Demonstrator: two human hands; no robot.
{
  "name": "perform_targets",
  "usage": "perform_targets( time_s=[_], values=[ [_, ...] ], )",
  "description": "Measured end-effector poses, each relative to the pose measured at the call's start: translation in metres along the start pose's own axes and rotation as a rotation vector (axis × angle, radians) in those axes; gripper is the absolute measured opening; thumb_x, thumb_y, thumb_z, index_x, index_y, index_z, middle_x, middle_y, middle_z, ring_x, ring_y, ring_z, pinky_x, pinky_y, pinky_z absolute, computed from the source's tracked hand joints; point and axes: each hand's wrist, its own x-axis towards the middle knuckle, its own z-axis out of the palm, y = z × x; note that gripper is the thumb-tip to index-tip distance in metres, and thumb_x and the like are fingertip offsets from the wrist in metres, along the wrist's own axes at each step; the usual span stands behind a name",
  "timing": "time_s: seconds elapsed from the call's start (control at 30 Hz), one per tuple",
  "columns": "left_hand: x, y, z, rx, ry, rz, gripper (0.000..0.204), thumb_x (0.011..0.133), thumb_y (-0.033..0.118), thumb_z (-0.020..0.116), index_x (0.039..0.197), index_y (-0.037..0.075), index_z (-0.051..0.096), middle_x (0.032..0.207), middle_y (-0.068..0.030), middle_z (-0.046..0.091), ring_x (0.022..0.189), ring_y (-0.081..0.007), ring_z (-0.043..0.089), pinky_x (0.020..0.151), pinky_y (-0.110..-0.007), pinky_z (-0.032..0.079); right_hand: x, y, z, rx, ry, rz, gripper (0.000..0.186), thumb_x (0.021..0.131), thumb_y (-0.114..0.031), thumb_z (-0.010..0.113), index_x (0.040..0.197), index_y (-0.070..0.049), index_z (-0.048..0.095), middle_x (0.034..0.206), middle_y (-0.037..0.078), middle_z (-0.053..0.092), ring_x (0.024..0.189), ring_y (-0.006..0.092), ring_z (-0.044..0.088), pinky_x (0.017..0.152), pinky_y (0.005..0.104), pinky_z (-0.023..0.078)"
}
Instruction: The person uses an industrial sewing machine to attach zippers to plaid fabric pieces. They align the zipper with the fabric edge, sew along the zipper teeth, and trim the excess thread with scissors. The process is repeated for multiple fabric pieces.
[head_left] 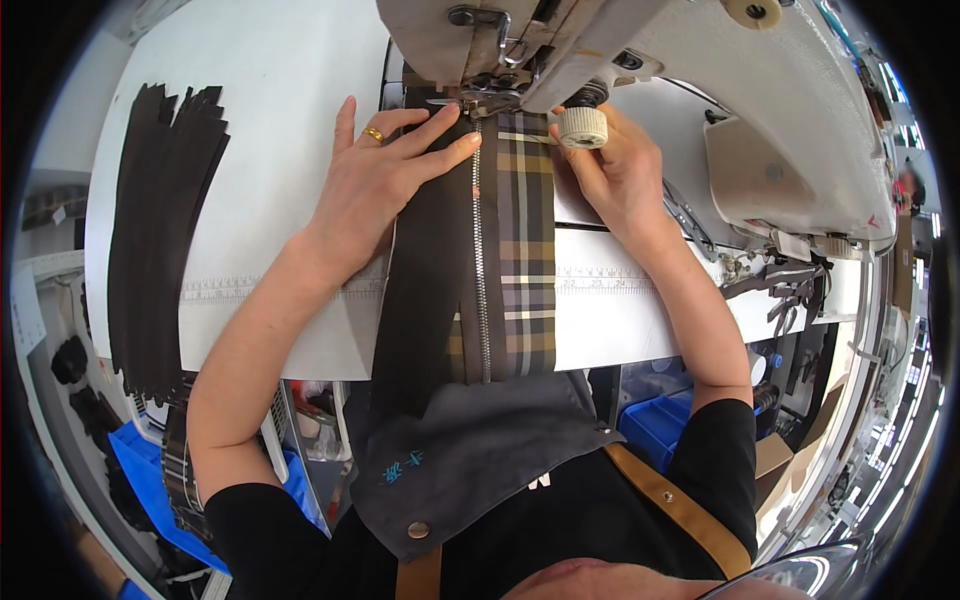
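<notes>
My left hand (375, 180) lies with fingers apart on a dark fabric band (415, 300), fingertips beside the presser foot (480, 108) of a sewing machine (775, 130). A metal zipper (479, 260) on dark tape runs down from the foot, with plaid fabric (525, 240) to its right; the fabric reaches toward my lap. My right hand (620, 175) is curled at the plaid fabric's right edge, beside a white knob (583, 126), its fingertips partly hidden and what they grip unclear.
Dark strips (160, 240) lie at the left of the white table (250, 120), which has a printed ruler near its front. Scissors (685, 215) and fabric scraps (785, 290) lie right of my hand. Blue bins (650, 430) stand below the table. A blurry person (905, 185) is at the far right.
</notes>
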Motion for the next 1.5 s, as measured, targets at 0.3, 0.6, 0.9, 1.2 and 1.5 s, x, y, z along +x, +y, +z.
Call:
perform_targets(
  time_s=[0.3,0.6,0.9,1.2,1.5],
  values=[
    [0.0,0.0,-0.001,0.004,-0.006,-0.013,0.051,0.074,0.017,0.066,0.124,0.025,0.06,0.134,-0.0018,0.053,0.119,-0.0234,0.049,0.109,-0.057,0.012,0.004,-0.011,0.007,-0.141,-0.016,-0.123,0.011,0.084,-0.019,0.062,0.087,-0.008,0.064,0.07,0.005,0.055,0.066,0.0243,0.058,0.055,0.0368,0.047],
    [-0.001,-0.001,-0.001,0.023,0.007,0.001,0.049,0.074,0.018,0.066,0.122,0.024,0.061,0.132,-0.0032,0.055,0.118,-0.0238,0.049,0.108,-0.06,0.011,0.002,0.005,-0.004,0.014,-0.015,-0.025,0.01,0.085,-0.014,0.06,0.08,-0.006,0.058,0.074,0.009,0.056,0.067,0.0297,0.057,0.059,0.0392,0.046],
    [-0.005,-0.002,0.0,0.019,-0.006,0.02,0.044,0.076,0.025,0.066,0.12,0.023,0.063,0.132,-0.0036,0.055,0.119,-0.0254,0.049,0.107,-0.063,0.01,0.005,0.006,-0.01,0.005,-0.078,0.025,0.014,0.085,-0.012,0.055,0.075,-0.002,0.052,0.074,0.013,0.056,0.065,0.0327,0.055,0.059,0.0413,0.045],
    [-0.007,-0.007,0.005,0.044,0.022,0.062,0.045,0.075,0.028,0.069,0.12,0.022,0.063,0.132,-0.0037,0.055,0.119,-0.0268,0.049,0.107,-0.063,0.01,0.008,0.008,-0.007,-0.003,-0.064,0.071,0.015,0.084,-0.013,0.057,0.075,-0.002,0.053,0.075,0.013,0.057,0.065,0.0336,0.056,0.058,0.041,0.045],
    [-0.002,-0.008,0.006,0.003,0.036,0.032,0.042,0.08,0.024,0.063,0.122,0.023,0.062,0.133,-0.0047,0.054,0.119,-0.0281,0.048,0.108,-0.061,0.01,0.012,0.021,0.002,-0.016,0.03,0.016,0.014,0.083,-0.014,0.06,0.076,-0.003,0.056,0.076,0.011,0.058,0.066,0.0324,0.057,0.058,0.041,0.045]
  ],
)
